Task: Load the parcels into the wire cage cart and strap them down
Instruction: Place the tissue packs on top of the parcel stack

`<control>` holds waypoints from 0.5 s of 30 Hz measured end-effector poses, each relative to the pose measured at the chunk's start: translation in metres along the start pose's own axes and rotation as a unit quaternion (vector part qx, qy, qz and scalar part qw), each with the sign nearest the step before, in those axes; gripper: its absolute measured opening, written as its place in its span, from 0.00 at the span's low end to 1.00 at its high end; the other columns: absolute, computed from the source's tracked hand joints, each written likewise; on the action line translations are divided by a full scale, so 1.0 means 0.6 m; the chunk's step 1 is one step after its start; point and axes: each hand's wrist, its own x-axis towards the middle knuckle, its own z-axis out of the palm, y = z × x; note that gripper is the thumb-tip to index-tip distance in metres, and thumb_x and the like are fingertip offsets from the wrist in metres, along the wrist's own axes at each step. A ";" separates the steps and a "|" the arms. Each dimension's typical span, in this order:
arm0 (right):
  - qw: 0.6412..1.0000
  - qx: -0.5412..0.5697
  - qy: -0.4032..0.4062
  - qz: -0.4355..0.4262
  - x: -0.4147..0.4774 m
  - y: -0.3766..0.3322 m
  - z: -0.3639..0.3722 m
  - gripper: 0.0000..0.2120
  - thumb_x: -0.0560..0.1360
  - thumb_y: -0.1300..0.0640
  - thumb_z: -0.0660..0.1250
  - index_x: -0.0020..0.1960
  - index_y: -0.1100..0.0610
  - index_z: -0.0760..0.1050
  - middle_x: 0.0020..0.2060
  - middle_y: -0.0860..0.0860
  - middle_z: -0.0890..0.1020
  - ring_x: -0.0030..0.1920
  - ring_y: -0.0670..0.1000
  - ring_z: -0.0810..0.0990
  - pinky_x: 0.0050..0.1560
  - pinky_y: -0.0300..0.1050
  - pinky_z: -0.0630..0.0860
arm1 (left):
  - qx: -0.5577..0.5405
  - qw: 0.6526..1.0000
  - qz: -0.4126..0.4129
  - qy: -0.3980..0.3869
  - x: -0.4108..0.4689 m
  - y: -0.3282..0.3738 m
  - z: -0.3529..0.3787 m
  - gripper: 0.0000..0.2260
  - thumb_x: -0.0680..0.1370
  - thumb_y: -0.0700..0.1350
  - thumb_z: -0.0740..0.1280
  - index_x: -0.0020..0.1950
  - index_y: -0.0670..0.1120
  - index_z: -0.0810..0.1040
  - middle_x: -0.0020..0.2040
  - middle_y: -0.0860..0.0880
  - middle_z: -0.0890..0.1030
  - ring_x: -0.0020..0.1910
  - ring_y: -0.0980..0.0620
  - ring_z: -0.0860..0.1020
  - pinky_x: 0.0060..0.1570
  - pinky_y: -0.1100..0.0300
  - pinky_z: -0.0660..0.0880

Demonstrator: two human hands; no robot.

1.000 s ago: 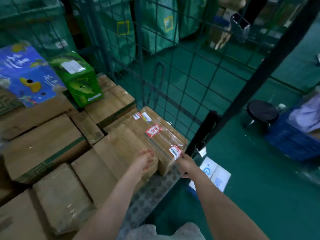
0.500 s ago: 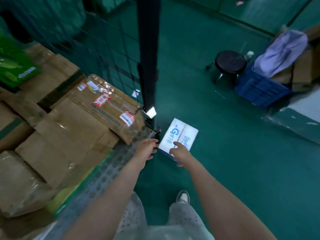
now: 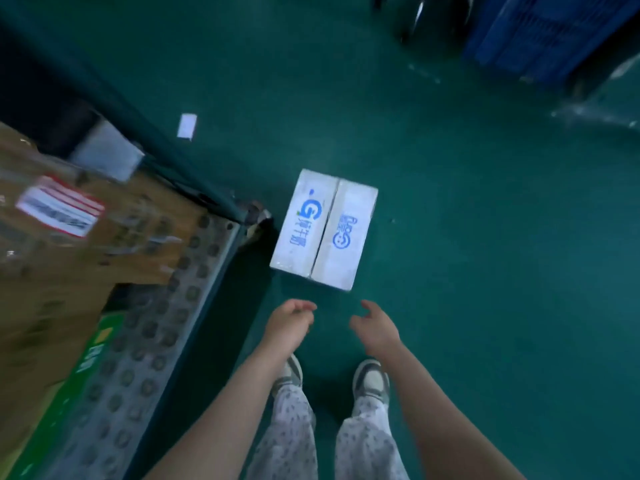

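Filling the left edge, blurred by camera motion, a brown cardboard parcel wrapped in glossy clear tape carries a red-and-white shipping label and lies on the wire cage cart's deck, a grey metal plate studded with round raised dots. A dark green steel frame rail runs diagonally along the cart's far side down to its corner. Just beside that corner, on the smooth green floor, lies a flat rectangular white box, its two top flaps meeting at a centre seam and printed with blue logos and characters. Near its closest edge but not touching it, the left hand hangs with fingers loosely curled and empty, and the right hand hangs likewise, fingers slightly parted and bent. Below them are patterned light trousers and grey-and-white sneakers. At the upper right stands a ribbed blue plastic crate.
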 end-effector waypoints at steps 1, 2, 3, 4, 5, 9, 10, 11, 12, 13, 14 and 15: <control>1.000 -0.005 0.001 -0.004 0.032 0.013 0.007 0.27 0.77 0.59 0.58 0.75 0.56 0.59 0.52 0.54 0.76 0.36 0.49 0.72 0.29 0.35 0.66 | 0.006 1.000 0.001 0.010 0.035 -0.006 0.005 0.11 0.76 0.36 0.61 0.56 0.45 0.77 0.39 0.52 0.75 0.35 0.56 0.72 0.35 0.63 0.68; 1.000 -0.010 -0.003 0.000 0.068 0.026 0.014 0.27 0.77 0.59 0.58 0.75 0.56 0.58 0.55 0.55 0.77 0.40 0.50 0.73 0.30 0.34 0.65 | 0.014 1.000 0.000 0.023 0.078 -0.015 0.011 0.12 0.76 0.37 0.61 0.58 0.45 0.76 0.40 0.51 0.75 0.35 0.56 0.72 0.34 0.63 0.68; 1.000 -0.014 -0.001 0.002 0.116 0.046 0.027 0.27 0.77 0.59 0.58 0.75 0.57 0.58 0.57 0.56 0.76 0.43 0.51 0.72 0.31 0.35 0.65 | 0.026 0.999 0.004 0.038 0.130 -0.029 0.018 0.14 0.76 0.37 0.62 0.60 0.45 0.74 0.41 0.49 0.75 0.35 0.55 0.71 0.33 0.63 0.67; 1.000 -0.019 0.005 0.001 0.133 0.043 0.018 0.27 0.77 0.59 0.58 0.75 0.57 0.58 0.59 0.56 0.76 0.45 0.51 0.72 0.33 0.38 0.66 | 0.034 0.997 0.010 0.062 0.155 -0.022 0.010 0.15 0.76 0.38 0.63 0.63 0.44 0.73 0.44 0.47 0.76 0.35 0.54 0.72 0.32 0.63 0.66; 1.000 -0.023 0.004 0.001 0.175 0.056 0.028 0.28 0.77 0.59 0.58 0.76 0.58 0.57 0.60 0.57 0.76 0.48 0.52 0.73 0.36 0.39 0.68 | 0.055 0.995 0.018 0.077 0.202 -0.034 0.013 0.17 0.76 0.39 0.63 0.65 0.43 0.71 0.48 0.46 0.76 0.37 0.51 0.73 0.32 0.63 0.66; 0.998 -0.064 0.020 -0.006 0.279 0.076 0.039 0.27 0.78 0.58 0.58 0.75 0.60 0.57 0.67 0.59 0.71 0.61 0.57 0.74 0.51 0.41 0.69 | 0.151 0.976 0.061 0.146 0.331 -0.044 0.006 0.23 0.77 0.43 0.63 0.71 0.42 0.63 0.68 0.42 0.69 0.62 0.44 0.72 0.55 0.60 0.67; 0.998 -0.061 0.018 -0.008 0.295 0.076 0.043 0.26 0.78 0.57 0.58 0.75 0.61 0.58 0.67 0.59 0.71 0.60 0.57 0.74 0.49 0.41 0.67 | 0.164 0.972 0.069 0.154 0.355 -0.040 0.005 0.25 0.78 0.44 0.63 0.73 0.42 0.60 0.71 0.42 0.66 0.66 0.44 0.69 0.59 0.60 0.66; 0.999 -0.051 0.013 -0.003 0.322 0.082 0.054 0.26 0.78 0.56 0.58 0.74 0.61 0.58 0.67 0.59 0.71 0.58 0.57 0.74 0.47 0.40 0.66 | 0.175 0.969 0.074 0.158 0.390 -0.041 0.007 0.27 0.78 0.45 0.62 0.75 0.42 0.57 0.72 0.42 0.63 0.68 0.44 0.67 0.63 0.59 0.64; 0.999 -0.041 0.011 -0.002 0.335 0.079 0.059 0.26 0.78 0.55 0.58 0.74 0.62 0.59 0.67 0.58 0.70 0.58 0.56 0.73 0.47 0.41 0.67 | 0.185 0.967 0.078 0.159 0.409 -0.034 0.007 0.29 0.78 0.45 0.62 0.76 0.41 0.55 0.74 0.42 0.62 0.70 0.44 0.65 0.64 0.59 0.62; 1.000 -0.024 0.004 0.000 0.349 0.079 0.066 0.25 0.78 0.55 0.59 0.73 0.62 0.60 0.67 0.57 0.68 0.59 0.57 0.72 0.49 0.43 0.68 | 0.195 0.966 0.079 0.151 0.432 -0.032 0.004 0.30 0.78 0.47 0.62 0.76 0.42 0.54 0.74 0.43 0.61 0.70 0.44 0.65 0.65 0.59 0.62; 1.000 0.000 -0.003 0.004 0.361 0.077 0.074 0.25 0.78 0.54 0.59 0.72 0.62 0.61 0.67 0.56 0.67 0.61 0.57 0.71 0.52 0.45 0.69 | 0.206 0.966 0.071 0.137 0.450 -0.031 0.002 0.31 0.78 0.48 0.62 0.76 0.42 0.53 0.74 0.44 0.62 0.70 0.44 0.65 0.64 0.59 0.63; 0.999 0.032 -0.012 0.011 0.378 0.078 0.083 0.24 0.77 0.53 0.60 0.70 0.60 0.63 0.66 0.55 0.68 0.59 0.57 0.71 0.52 0.46 0.70 | 0.212 0.968 0.056 0.118 0.470 -0.030 0.002 0.31 0.77 0.50 0.63 0.76 0.42 0.55 0.73 0.46 0.64 0.69 0.45 0.67 0.62 0.59 0.64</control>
